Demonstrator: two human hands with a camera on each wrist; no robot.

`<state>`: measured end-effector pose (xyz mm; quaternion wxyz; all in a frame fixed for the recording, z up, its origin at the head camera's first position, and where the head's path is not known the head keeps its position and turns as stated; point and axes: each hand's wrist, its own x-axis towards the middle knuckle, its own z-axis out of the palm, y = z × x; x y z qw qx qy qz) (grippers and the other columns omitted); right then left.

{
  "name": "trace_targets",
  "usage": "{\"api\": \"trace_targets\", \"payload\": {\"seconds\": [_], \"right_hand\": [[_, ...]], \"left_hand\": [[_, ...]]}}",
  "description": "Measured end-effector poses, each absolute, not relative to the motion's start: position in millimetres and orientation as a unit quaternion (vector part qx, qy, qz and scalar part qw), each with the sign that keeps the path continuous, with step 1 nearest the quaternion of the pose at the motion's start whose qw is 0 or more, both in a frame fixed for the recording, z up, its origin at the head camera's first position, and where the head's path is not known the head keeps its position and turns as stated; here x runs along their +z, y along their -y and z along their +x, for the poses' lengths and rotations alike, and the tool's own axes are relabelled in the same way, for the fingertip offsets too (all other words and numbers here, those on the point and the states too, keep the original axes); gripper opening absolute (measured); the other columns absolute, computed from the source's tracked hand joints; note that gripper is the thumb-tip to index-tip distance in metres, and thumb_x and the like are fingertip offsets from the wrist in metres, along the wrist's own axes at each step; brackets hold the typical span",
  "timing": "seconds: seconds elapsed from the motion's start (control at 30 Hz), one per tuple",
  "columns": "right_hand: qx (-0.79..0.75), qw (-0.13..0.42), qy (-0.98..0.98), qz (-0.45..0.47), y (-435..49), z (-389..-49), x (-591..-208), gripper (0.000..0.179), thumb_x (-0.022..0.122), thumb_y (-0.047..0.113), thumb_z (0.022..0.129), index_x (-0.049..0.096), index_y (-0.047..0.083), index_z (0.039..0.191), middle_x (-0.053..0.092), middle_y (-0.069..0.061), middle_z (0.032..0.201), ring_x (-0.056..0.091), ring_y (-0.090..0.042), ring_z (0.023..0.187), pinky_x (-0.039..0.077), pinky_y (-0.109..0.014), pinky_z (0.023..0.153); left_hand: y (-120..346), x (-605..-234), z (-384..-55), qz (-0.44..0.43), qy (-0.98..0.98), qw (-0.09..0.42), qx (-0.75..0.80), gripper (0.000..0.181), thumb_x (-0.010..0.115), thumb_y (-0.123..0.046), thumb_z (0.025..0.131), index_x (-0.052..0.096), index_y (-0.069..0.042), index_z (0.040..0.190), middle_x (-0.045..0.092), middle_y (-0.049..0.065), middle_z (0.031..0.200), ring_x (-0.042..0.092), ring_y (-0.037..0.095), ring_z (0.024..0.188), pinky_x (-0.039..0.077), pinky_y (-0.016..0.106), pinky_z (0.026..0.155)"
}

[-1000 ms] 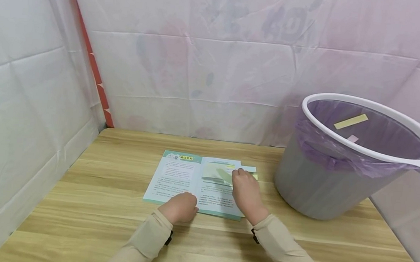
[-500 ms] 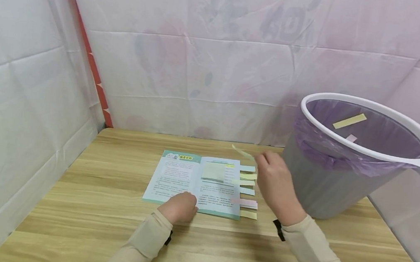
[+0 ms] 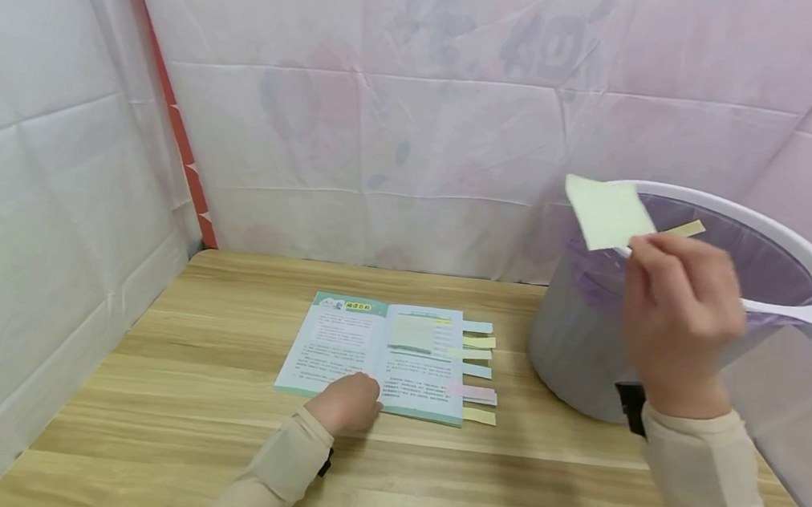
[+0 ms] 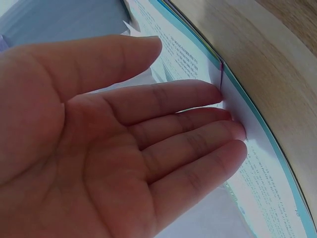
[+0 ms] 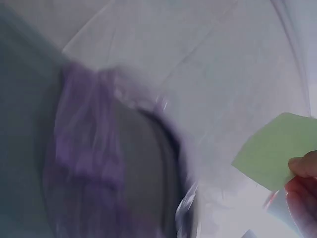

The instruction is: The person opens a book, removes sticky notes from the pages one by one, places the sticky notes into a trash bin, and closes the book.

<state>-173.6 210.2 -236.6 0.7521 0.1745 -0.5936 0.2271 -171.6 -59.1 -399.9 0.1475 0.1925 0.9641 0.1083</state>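
In the head view my right hand [image 3: 686, 318] pinches a pale green sticky note [image 3: 608, 213] by one corner, up in front of the trash bin's near rim. The right wrist view shows the same note between thumb and fingers. An open booklet [image 3: 340, 348] lies flat on the table. My left hand [image 4: 119, 134] rests on it near the lower edge by the fold, fingers straight, fingertips touching the page. Another pale green sticky note [image 3: 412, 333] is on the right-hand page. Several colored page tabs [image 3: 477, 371] stick out along the booklet's right edge.
A grey trash bin [image 3: 574, 357] with a white rim and purple liner stands at the table's right. Inside it a yellow strip [image 3: 688, 228] shows against the liner. White printed sheeting [image 3: 278, 146] hangs behind and beside the wooden table [image 3: 179, 443].
My right hand has peeled the green note off the booklet's right page and carried it up and right to the bin. My left hand has stayed in place.
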Motion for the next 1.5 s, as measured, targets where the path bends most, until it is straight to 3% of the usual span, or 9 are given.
{"api": "trace_targets", "payload": {"seconds": [0.17,0.3,0.57,0.8,0.93,1.07,1.23,1.37,1.5], "right_hand": [[0.22,0.73,0.637,0.111,-239,-178,-224,0.014,0.059,-0.006,0.085,0.066,-0.009,0.074,0.063,-0.026,0.077,0.054,-0.051,0.074,0.047,-0.032,0.081],[0.198,0.697,0.684,0.087,-260,-182,-218,0.018,0.054,-0.006,0.087,0.069,-0.009,0.077,0.062,-0.03,0.079,0.054,-0.051,0.077,0.043,-0.026,0.081],[0.124,0.587,0.796,0.082,-290,-181,-217,0.02,0.05,-0.008,0.089,0.069,-0.012,0.085,0.057,-0.028,0.08,0.052,-0.048,0.078,0.034,-0.053,0.063],[0.095,0.472,0.875,0.048,-296,-173,-220,0.018,0.051,-0.012,0.085,0.068,-0.01,0.089,0.056,-0.029,0.085,0.052,-0.049,0.078,0.037,-0.059,0.062],[0.099,0.434,0.895,0.033,-297,-173,-220,0.014,0.054,-0.013,0.085,0.067,-0.013,0.091,0.058,-0.031,0.087,0.053,-0.051,0.08,0.038,-0.061,0.064],[0.098,0.435,0.894,0.042,-296,-172,-219,0.013,0.054,-0.013,0.085,0.067,-0.013,0.089,0.058,-0.032,0.086,0.054,-0.051,0.079,0.039,-0.061,0.064],[0.115,0.481,0.866,0.074,-283,-170,-221,0.016,0.051,-0.013,0.087,0.066,-0.013,0.092,0.057,-0.032,0.086,0.053,-0.05,0.082,0.04,-0.06,0.069],[0.131,0.543,0.818,0.14,-259,-171,-225,0.019,0.052,-0.006,0.092,0.066,-0.01,0.104,0.059,-0.03,0.09,0.053,-0.049,0.084,0.044,-0.059,0.074],[0.137,0.571,0.772,0.244,-228,-178,-238,0.018,0.055,-0.008,0.09,0.065,-0.007,0.105,0.063,-0.025,0.091,0.056,-0.044,0.083,0.048,-0.053,0.074]], "left_hand": [[60,-402,-172,0.192,-0.964,0.147,0.108,0.022,0.057,-0.015,0.095,0.066,0.004,0.089,0.06,0.01,0.075,0.052,0.017,0.065,0.052,0.036,0.069],[60,-402,-171,0.191,-0.964,0.146,0.109,0.022,0.058,-0.015,0.095,0.066,0.004,0.089,0.061,0.01,0.075,0.052,0.017,0.065,0.053,0.036,0.069],[60,-402,-171,0.187,-0.965,0.149,0.112,0.022,0.057,-0.015,0.096,0.066,0.004,0.088,0.059,0.009,0.074,0.05,0.017,0.064,0.052,0.035,0.068],[60,-399,-169,0.182,-0.965,0.15,0.119,0.022,0.057,-0.015,0.095,0.066,0.004,0.089,0.059,0.009,0.075,0.049,0.017,0.064,0.05,0.034,0.066],[60,-398,-169,0.183,-0.964,0.15,0.12,0.021,0.058,-0.015,0.095,0.066,0.004,0.089,0.059,0.008,0.074,0.049,0.017,0.063,0.05,0.034,0.065],[60,-397,-169,0.182,-0.965,0.15,0.117,0.022,0.058,-0.015,0.095,0.066,0.004,0.089,0.059,0.008,0.074,0.049,0.017,0.064,0.05,0.034,0.065],[60,-398,-169,0.183,-0.965,0.148,0.114,0.022,0.058,-0.015,0.095,0.066,0.004,0.09,0.06,0.009,0.076,0.049,0.017,0.065,0.05,0.034,0.066],[59,-399,-170,0.185,-0.965,0.146,0.113,0.022,0.057,-0.016,0.096,0.067,0.004,0.091,0.06,0.009,0.076,0.049,0.017,0.065,0.05,0.034,0.067],[58,-400,-171,0.188,-0.965,0.145,0.108,0.022,0.058,-0.017,0.096,0.067,0.003,0.091,0.061,0.009,0.076,0.05,0.017,0.065,0.051,0.035,0.068]]}}
